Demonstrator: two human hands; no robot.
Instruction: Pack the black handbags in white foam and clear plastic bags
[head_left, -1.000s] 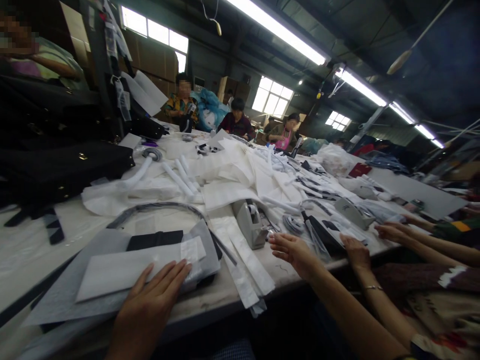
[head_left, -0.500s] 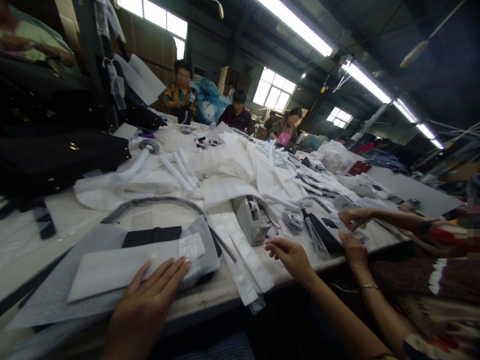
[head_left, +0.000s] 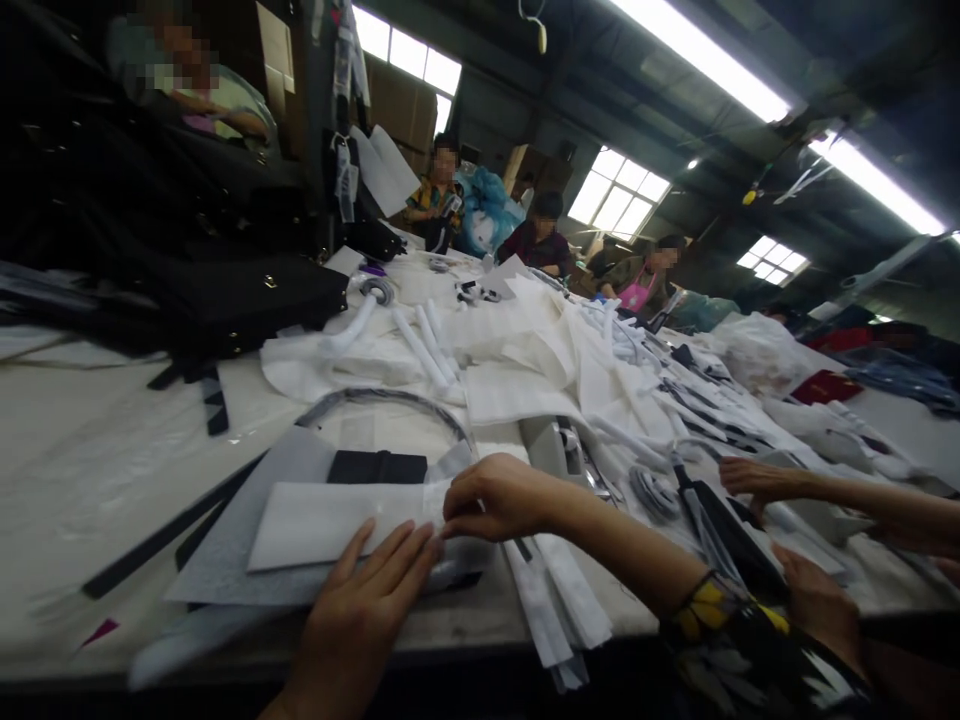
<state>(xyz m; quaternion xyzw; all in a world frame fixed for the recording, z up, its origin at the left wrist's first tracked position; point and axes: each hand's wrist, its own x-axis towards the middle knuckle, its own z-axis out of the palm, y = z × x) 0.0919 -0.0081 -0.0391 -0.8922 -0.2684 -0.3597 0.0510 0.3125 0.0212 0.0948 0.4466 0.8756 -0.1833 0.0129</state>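
Note:
My left hand (head_left: 364, 610) lies flat, fingers stretched, on the near edge of a folded white sheet (head_left: 322, 520). That sheet is wrapped over a black flat item (head_left: 379, 467) and rests on a larger grey sheet (head_left: 225, 560). At the white sheet's right end my right hand (head_left: 491, 497) is closed in a pinch on the sheet's corner. What else the fingers hold, if anything, is hidden. A grey tape dispenser (head_left: 559, 445) stands just behind my right hand, partly covered by it.
Black handbags (head_left: 247, 300) sit at the left. A curved dark strap (head_left: 375, 397), white rolls and sheets (head_left: 517, 390) cover the table. White strips (head_left: 559, 600) hang over the near edge. A co-worker's hands (head_left: 757, 478) work at the right. Other people sit at the far end.
My right hand has moved left from beside the tape dispenser to the right end of the white sheet and closed on it. The left hand stays flat. The view has shifted left.

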